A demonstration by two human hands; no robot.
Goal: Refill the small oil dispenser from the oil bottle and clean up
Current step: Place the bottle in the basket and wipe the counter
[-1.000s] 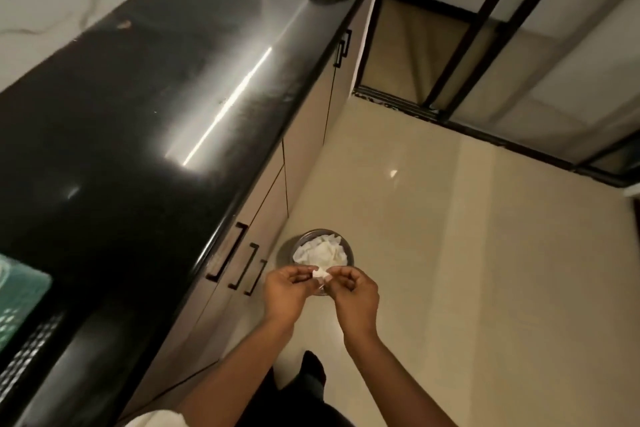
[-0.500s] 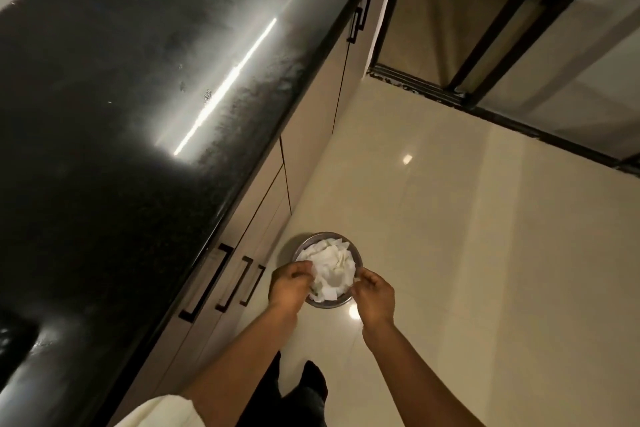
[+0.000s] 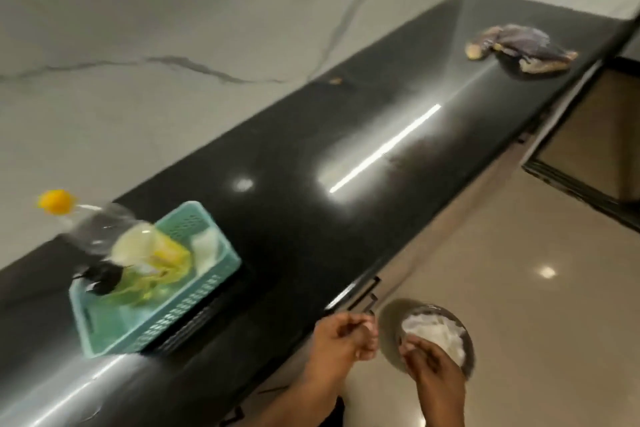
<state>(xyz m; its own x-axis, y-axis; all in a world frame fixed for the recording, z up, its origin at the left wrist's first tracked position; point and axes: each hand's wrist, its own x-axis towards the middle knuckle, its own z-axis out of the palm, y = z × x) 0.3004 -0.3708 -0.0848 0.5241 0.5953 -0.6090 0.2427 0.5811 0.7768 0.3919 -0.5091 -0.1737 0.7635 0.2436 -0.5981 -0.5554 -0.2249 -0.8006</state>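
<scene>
Blurring oil bottle (image 3: 138,253) label, unreadable.

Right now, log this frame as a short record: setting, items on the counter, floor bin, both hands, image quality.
setting: kitchen, black countertop against a marble wall
teal basket: on the counter's near end, holds an oil bottle with a yellow cap and a small oil dispenser with a black top
cloth: crumpled, far end of the counter
waste bin: on the floor by the cabinets, white tissue inside
left hand: beside the bin, seems empty
right hand: over the bin, seems empty
image quality: motion-blurred
</scene>
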